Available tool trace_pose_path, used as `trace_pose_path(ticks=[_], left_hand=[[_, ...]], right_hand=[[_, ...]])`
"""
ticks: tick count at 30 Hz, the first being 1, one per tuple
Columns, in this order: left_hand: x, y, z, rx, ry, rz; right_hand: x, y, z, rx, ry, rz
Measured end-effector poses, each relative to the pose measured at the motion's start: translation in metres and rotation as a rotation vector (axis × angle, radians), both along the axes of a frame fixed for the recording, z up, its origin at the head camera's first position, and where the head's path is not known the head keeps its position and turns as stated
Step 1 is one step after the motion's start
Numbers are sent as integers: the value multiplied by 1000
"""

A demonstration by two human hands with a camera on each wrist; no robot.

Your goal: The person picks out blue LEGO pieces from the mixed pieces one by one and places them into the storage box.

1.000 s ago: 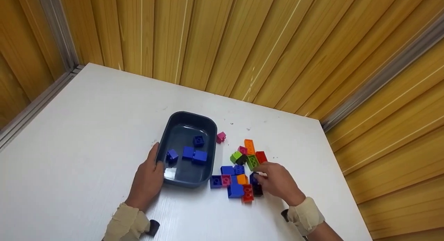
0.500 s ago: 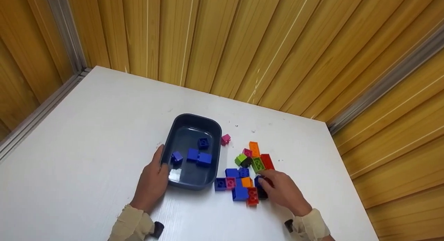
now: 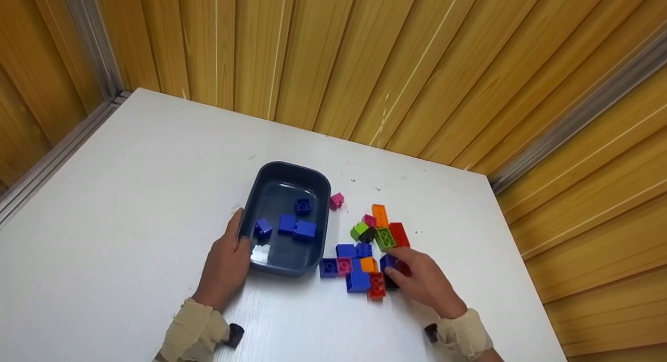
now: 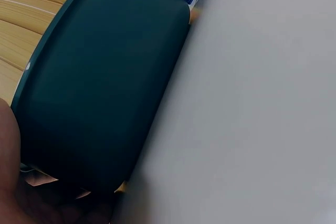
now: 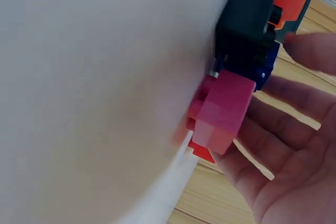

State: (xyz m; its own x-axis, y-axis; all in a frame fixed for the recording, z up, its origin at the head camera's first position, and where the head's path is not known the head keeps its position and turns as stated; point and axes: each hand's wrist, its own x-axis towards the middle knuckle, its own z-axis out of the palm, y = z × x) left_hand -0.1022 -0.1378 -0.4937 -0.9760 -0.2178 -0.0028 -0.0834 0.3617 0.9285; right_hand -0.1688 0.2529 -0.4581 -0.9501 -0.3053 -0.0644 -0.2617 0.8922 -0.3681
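Note:
My left hand (image 3: pixel 226 265) grips the left side of a dark blue tray (image 3: pixel 286 255), thumb at the rim; in the left wrist view the outer wall of the tray (image 4: pixel 105 77) hides most of the fingers. Several blue bricks (image 3: pixel 305 230) lie inside it. At the pile's right edge my right hand (image 3: pixel 424 278) has thumb and index finger on either side of a dark blue brick (image 3: pixel 386 261). In the right wrist view, a black brick (image 5: pixel 244 22) adjoins that blue brick (image 5: pixel 269 64), and the other fingers extend behind a pink brick (image 5: pixel 226 106).
Right of the tray lie mixed toy bricks: blue (image 3: pixel 357 282), red (image 3: pixel 376 285), orange (image 3: pixel 368 264), green (image 3: pixel 385 238) and black (image 3: pixel 367 235). One pink brick (image 3: pixel 337 200) sits by the tray's far right side. Yellow wood-look panels (image 3: pixel 312 54) border the white table (image 3: pixel 172 143).
The head view shifts slightly. My right hand stays at the dark blue brick with small finger movements, and my left hand keeps its grip on the tray.

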Motion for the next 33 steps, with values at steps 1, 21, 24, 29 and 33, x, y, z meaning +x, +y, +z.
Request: trace_pose_path(ticks=[1, 21, 24, 29, 33], left_hand=[[0, 0, 0, -2, -2, -1], [0, 1, 0, 15, 1, -9], [0, 1, 0, 14, 3, -6], [-1, 0, 1, 11, 0, -6], [-2, 0, 1, 6, -4, -10]], right_hand=[[1, 1, 0, -3, -5, 3], [0, -10, 2, -33, 11, -12], [-1, -12, 3, -34, 2, -20], [-3, -14, 6, -29, -3, -15], [-2, -12, 3, -38, -3, -14]])
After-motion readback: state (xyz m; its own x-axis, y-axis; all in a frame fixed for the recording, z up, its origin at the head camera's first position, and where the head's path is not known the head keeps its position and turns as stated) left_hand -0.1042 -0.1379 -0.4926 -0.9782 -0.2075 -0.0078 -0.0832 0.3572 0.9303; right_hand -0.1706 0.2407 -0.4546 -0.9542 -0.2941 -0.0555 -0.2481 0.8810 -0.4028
